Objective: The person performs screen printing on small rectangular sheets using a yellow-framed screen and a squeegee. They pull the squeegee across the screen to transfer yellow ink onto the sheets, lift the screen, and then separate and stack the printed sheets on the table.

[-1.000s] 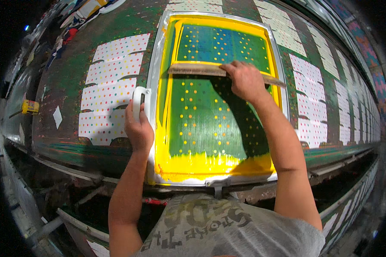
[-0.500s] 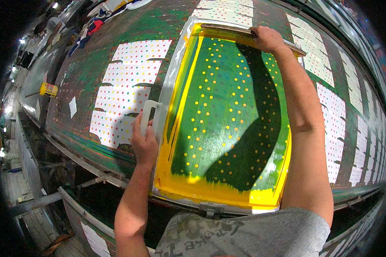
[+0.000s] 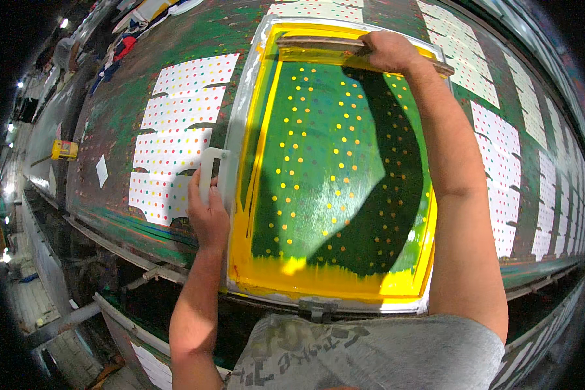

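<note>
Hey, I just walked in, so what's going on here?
A person is working over a metal-edged frame with a green, dotted surface. The right hand grips a long wooden bar near the frame's far end, while the left hand holds a white handle at its left side. Wet-looking yellow colour lies in a thick band along the near edge. White sheets with coloured dots lie on both sides of the frame.
</note>
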Demonstrator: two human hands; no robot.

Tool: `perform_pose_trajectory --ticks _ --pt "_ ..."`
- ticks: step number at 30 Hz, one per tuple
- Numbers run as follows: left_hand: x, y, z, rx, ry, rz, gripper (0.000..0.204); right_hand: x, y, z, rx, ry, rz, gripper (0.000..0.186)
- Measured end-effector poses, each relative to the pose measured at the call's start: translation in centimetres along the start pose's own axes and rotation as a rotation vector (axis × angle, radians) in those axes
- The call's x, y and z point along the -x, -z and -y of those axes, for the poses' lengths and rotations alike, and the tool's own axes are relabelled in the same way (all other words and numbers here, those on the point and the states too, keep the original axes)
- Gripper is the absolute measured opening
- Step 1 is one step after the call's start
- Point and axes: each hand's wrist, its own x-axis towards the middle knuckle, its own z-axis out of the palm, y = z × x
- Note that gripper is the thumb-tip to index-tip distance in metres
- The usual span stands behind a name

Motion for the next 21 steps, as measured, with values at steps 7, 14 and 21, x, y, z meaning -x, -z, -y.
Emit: perform_pose_trajectory --ticks 7,14,21 --pt "-0.6 -0.3 1.7 0.018 -0.122 -0.011 0.047 10.1 1.1 7.0 0.016 -0.014 0.091 0.029" --pt "-0.8 -0.5 2.6 0.111 -0.182 -0.027 0.043 22.3 1.8 15.7 -0.022 0.0 0.103 0.03" --pt "-0.9 -0.4 2.2 0.112 -0.185 -0.023 0.046 34.1 2.8 24.8 -0.088 -0.028 0.085 0.036"
